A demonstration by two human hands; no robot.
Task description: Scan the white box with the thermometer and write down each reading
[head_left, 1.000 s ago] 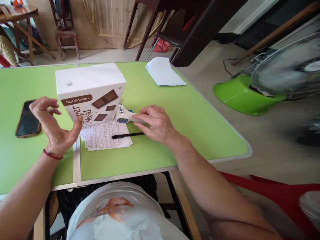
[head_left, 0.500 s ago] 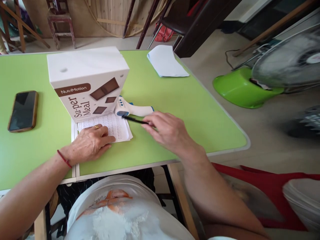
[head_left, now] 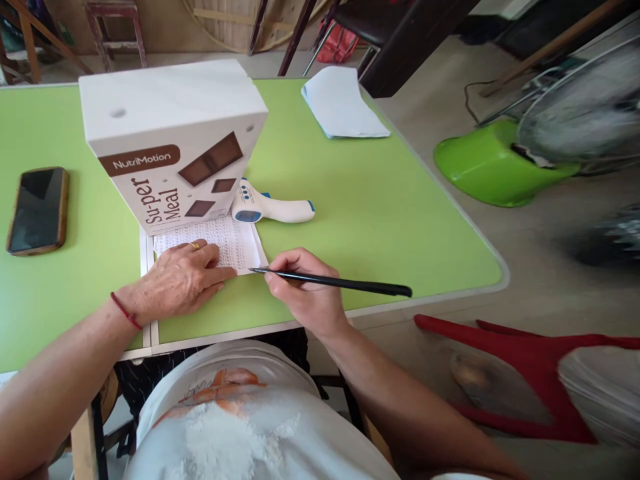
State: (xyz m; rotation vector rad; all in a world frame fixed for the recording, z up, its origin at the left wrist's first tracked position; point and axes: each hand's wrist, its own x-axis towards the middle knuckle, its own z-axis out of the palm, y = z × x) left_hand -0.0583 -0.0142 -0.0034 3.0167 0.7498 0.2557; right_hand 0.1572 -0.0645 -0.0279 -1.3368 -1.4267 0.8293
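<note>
A black pen (head_left: pixel 350 283) is gripped in my right hand (head_left: pixel 313 293), its tip at the lower right corner of a handwritten sheet of paper (head_left: pixel 235 241). My left hand (head_left: pixel 175 277) rests on the lower left part of that sheet, index finger stretched out and the others slightly bent, holding nothing. Upright behind the paper stands a white NutriMotion box (head_left: pixel 175 147), covering the sheet's far end. A white and blue infrared thermometer (head_left: pixel 280 209) lies at the box's right side, by the paper's upper right corner.
On the green table (head_left: pixel 395 220), a smartphone (head_left: pixel 37 210) lies at the left and folded white paper (head_left: pixel 345 103) at the far right. A fan (head_left: pixel 585 113), a green plastic stool (head_left: pixel 495 167) and a red chair (head_left: pixel 545 373) stand beyond the right edge.
My right hand has moved down and left from beside the thermometer. The pen has turned, its tip now at the paper's edge. The view has shifted slightly; my left hand stays on the sheet.
</note>
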